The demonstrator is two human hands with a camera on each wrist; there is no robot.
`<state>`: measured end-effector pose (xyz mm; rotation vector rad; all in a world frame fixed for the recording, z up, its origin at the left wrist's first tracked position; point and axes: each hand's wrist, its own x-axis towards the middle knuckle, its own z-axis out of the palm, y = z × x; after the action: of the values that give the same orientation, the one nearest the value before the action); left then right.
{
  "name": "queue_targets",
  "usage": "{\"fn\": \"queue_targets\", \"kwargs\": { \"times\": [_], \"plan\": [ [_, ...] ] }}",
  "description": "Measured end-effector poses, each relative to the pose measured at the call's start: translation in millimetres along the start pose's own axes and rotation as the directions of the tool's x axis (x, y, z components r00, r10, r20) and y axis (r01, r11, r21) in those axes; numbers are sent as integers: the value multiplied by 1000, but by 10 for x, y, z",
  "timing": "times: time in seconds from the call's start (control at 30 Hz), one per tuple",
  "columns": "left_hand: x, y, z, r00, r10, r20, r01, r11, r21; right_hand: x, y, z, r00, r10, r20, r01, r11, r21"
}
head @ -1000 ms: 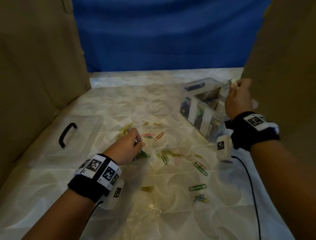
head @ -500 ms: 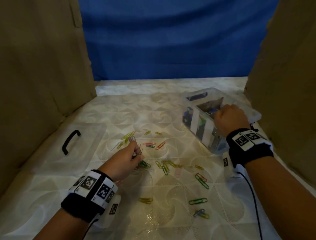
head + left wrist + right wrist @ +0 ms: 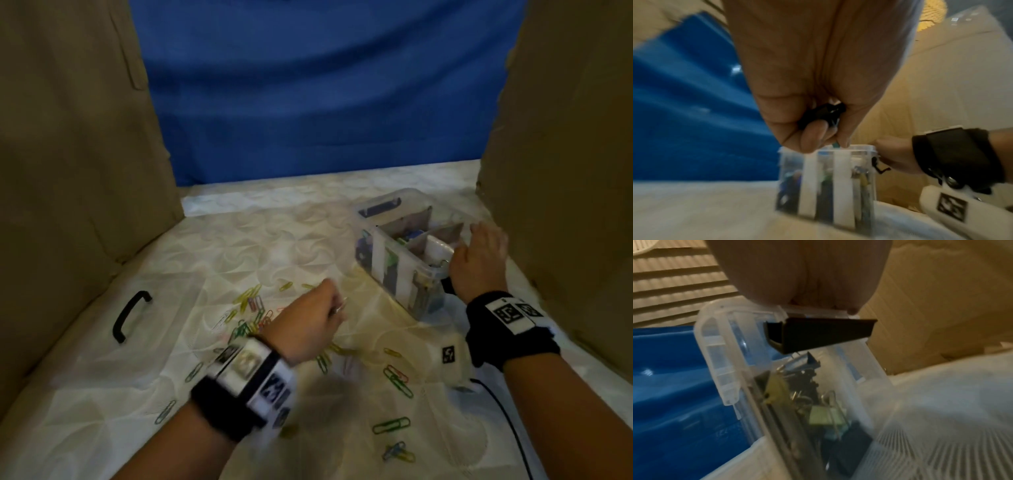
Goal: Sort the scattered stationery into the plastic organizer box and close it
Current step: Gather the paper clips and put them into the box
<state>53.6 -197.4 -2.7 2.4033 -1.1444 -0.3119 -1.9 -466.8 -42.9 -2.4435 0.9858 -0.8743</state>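
The clear organizer box (image 3: 399, 253) stands open on the white patterned cloth (image 3: 274, 240), with binder clips (image 3: 824, 417) lying in its near compartment. The right hand (image 3: 479, 260) rests on the box's near right corner with fingers spread and relaxed, grasping nothing, while the left hand (image 3: 308, 325) – just left of the box – is clenched around a small black clip (image 3: 822, 115). Coloured paper clips (image 3: 397, 377) lie scattered in front of the box, and its transparent lid (image 3: 102, 325) with a black handle lies well apart, to the left.
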Motion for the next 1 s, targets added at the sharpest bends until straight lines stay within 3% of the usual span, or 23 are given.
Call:
{"fn": "queue_targets", "kwargs": {
  "times": [0.17, 0.27, 0.37, 0.5, 0.63, 0.73, 0.8, 0.9, 1.0],
  "plan": [
    [842, 700, -114, 988, 140, -69, -136, 989, 61, -16, -16, 5, 998, 53, 36, -55, 997, 59],
    [1368, 970, 1, 979, 204, 8, -202, 959, 197, -15, -10, 1, 997, 65, 50, -68, 996, 65],
    [1599, 1039, 147, 978, 162, 130, -196, 925, 325, -26, -9, -20, 995, 60, 81, -66, 995, 75],
    [1651, 1001, 268, 980, 161, 118, -192, 922, 335, -32, -11, -35, 994, 58, 94, -66, 994, 91],
    [1409, 993, 97, 976, 201, 80, -215, 942, 257, -50, -27, -52, 993, 63, 102, -75, 991, 114],
    [973, 846, -57, 949, 313, -31, -303, 935, 184, -82, -84, -107, 987, 97, 126, -116, 982, 148],
    [613, 607, -120, 947, 314, -68, -298, 937, 180, -184, -172, -186, 990, 91, 109, -108, 981, 162],
    [96, 50, -211, 974, 200, -111, -182, 972, 150, -564, -423, -336, 999, 40, 23, -44, 975, 217],
    [-442, -545, -331, 976, -23, -218, 31, 999, 35, -1108, -721, -275, 994, 2, 111, -32, 962, 271]
  ]
}}
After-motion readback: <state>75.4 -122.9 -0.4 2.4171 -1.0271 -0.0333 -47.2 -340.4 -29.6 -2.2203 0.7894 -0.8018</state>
